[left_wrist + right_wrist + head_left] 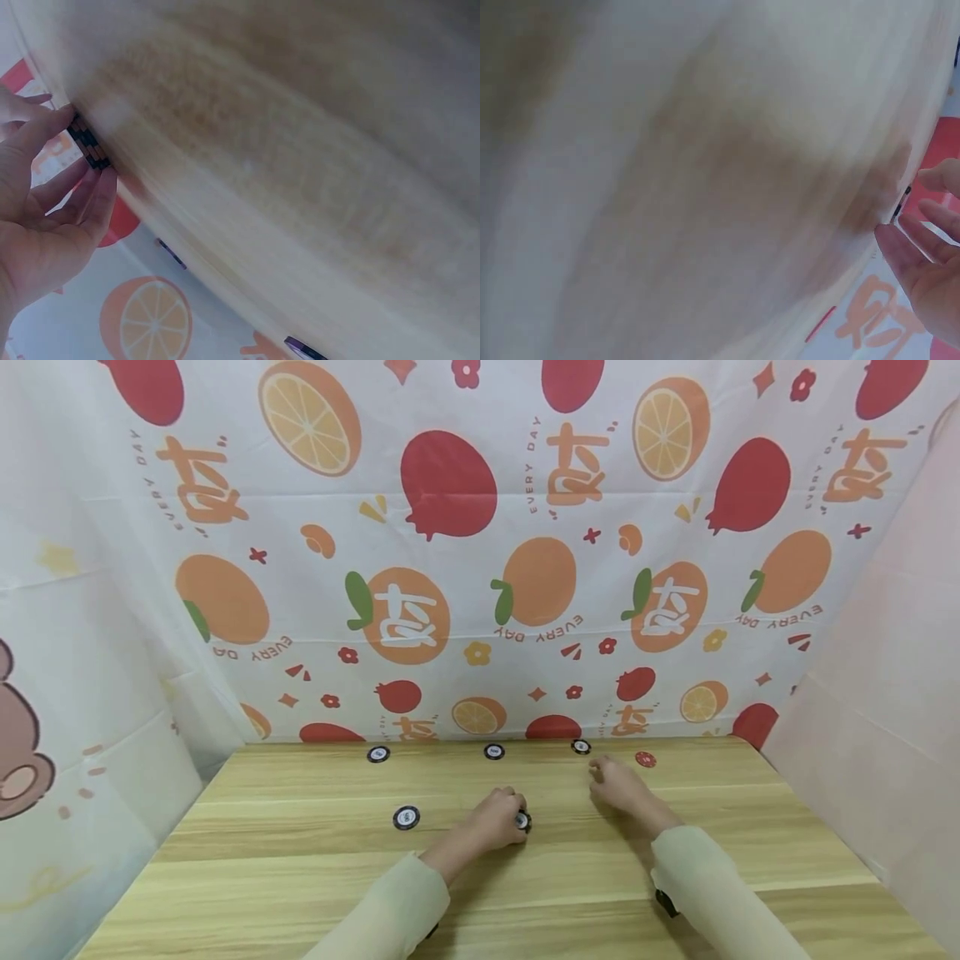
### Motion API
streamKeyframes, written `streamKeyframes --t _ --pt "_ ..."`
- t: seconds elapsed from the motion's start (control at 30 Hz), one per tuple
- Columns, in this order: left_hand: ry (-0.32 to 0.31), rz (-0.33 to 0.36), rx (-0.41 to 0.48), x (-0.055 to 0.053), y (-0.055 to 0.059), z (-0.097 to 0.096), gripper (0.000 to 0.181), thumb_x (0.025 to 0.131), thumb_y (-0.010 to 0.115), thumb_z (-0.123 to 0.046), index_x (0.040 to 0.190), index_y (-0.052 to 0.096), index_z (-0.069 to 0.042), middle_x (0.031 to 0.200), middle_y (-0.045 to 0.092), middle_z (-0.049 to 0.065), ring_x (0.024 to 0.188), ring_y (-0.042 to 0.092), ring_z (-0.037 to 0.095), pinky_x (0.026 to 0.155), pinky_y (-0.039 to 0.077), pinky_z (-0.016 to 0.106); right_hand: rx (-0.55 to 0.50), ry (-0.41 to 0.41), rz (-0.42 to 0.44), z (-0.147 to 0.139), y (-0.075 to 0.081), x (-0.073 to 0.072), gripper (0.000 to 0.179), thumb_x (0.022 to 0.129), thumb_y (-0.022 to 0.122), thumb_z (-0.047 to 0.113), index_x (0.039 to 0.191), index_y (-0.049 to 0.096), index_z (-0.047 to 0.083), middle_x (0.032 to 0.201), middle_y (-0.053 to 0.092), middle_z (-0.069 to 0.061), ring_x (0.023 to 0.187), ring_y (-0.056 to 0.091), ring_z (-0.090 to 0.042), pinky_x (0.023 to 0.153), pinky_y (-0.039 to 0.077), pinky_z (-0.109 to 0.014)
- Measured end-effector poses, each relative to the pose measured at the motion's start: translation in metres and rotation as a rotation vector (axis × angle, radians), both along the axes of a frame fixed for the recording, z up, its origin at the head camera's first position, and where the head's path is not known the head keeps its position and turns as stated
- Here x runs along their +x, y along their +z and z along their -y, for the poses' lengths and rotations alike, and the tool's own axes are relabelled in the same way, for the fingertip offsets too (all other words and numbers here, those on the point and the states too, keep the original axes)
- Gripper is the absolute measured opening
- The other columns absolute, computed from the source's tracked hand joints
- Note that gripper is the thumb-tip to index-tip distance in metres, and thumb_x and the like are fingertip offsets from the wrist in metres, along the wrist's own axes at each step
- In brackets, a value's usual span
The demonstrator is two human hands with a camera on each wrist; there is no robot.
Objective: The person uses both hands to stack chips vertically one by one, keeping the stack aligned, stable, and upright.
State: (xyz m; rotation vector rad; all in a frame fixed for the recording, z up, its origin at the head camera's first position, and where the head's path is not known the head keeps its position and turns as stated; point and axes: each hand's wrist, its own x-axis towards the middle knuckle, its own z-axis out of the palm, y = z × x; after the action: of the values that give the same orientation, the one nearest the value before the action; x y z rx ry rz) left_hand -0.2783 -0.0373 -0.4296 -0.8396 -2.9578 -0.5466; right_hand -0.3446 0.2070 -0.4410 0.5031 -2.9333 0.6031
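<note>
Between its thumb and fingertips, my left hand [492, 820] holds a small stack of black poker chips [88, 141] just at the table top. In the head view the top chip's white face [523, 821] peeks out beside the fingers. To the right, my right hand [617, 783] hovers low over the table with fingers loosely bent and nothing visible in them. A black poker chip [581, 747] lies just beyond its fingertips, apparently apart from them. A red poker chip [646, 760] lies right of that hand.
Two more black chips, one at the back left [378, 755] and one at the back middle [494, 752], lie near the table's far edge. Another black chip [407, 817] lies left of my left hand. A fruit-printed curtain [450, 552] hangs behind the wooden table [300, 877].
</note>
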Motion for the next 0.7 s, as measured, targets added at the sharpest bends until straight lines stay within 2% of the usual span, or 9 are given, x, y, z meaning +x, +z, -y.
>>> streamKeyframes --t 0.1,0.27,0.47,0.63,0.7 --pt "-0.003 0.002 0.007 -0.001 -0.002 -0.001 0.028 0.070 0.076 -0.014 0.091 0.062 -0.002 0.082 0.051 0.003 0.078 0.049 0.017 0.068 0.043 0.025 0.008 -0.021 0.023 -0.002 -0.001 -0.006 0.045 0.080 0.061 0.006 0.121 0.049 -0.010 0.118 0.050 -0.027 0.107 0.049 -0.040 0.087 0.041 -0.049" --pt "-0.004 -0.006 0.014 -0.001 -0.002 0.000 0.028 0.070 0.076 -0.013 0.091 0.062 -0.001 0.081 0.051 0.003 0.078 0.049 0.018 0.068 0.044 0.025 0.026 -0.032 0.064 0.001 0.000 -0.014 0.053 0.085 0.057 0.010 0.130 0.040 -0.010 0.132 0.035 -0.032 0.117 0.039 -0.044 0.093 0.034 -0.052" --pt "-0.010 -0.009 0.010 -0.001 -0.001 0.001 0.029 0.070 0.076 -0.014 0.092 0.063 -0.001 0.081 0.052 0.004 0.078 0.050 0.019 0.069 0.044 0.026 0.083 -0.020 0.130 0.012 0.005 -0.022 0.055 0.090 0.050 0.016 0.138 0.033 -0.005 0.141 0.026 -0.026 0.125 0.031 -0.041 0.098 0.028 -0.051" --pt "-0.001 0.010 -0.016 -0.003 0.000 0.000 0.027 0.071 0.076 -0.014 0.091 0.063 -0.002 0.081 0.051 0.004 0.079 0.050 0.019 0.069 0.044 0.026 0.118 -0.028 0.171 0.022 0.009 -0.031 0.054 0.092 0.048 0.017 0.139 0.032 -0.004 0.143 0.024 -0.024 0.124 0.032 -0.041 0.098 0.029 -0.051" --pt "-0.002 0.005 -0.036 -0.004 0.000 -0.001 0.027 0.071 0.076 -0.014 0.091 0.063 -0.002 0.082 0.052 0.004 0.079 0.050 0.019 0.069 0.044 0.026 0.124 -0.032 0.163 0.024 0.010 -0.035 0.053 0.091 0.049 0.015 0.137 0.033 -0.005 0.141 0.026 -0.027 0.121 0.035 -0.042 0.096 0.032 -0.051"
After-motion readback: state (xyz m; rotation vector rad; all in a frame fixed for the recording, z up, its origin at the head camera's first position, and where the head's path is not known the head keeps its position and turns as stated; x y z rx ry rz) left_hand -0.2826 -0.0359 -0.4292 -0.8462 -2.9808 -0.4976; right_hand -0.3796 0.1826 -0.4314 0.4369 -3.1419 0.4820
